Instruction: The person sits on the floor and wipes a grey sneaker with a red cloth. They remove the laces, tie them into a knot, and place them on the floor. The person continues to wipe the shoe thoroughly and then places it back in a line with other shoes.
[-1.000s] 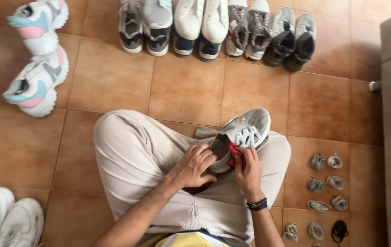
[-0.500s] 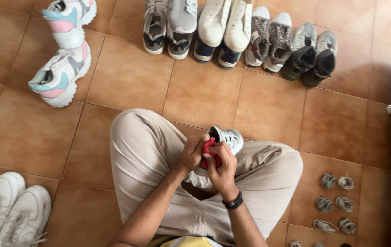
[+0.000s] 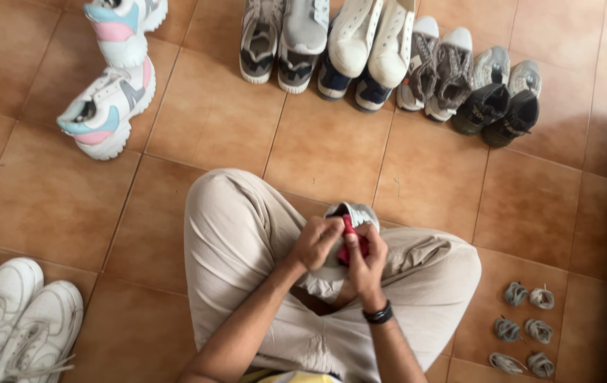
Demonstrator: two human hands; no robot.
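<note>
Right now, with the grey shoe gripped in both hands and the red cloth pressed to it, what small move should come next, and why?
Probably a short rub with the red cloth along the grey shoe. The right hand already presses the cloth on the shoe, while the left hand steadies it over the lap, so only the cloth needs to move.

A light grey sneaker stands on end over the lap of the cross-legged person, near the middle of the scene, its pale upper facing up and mostly hidden behind the hands. A small red cloth is bunched against the shoe's near right side, pressed to it, only a crumpled strip of it showing.
</note>
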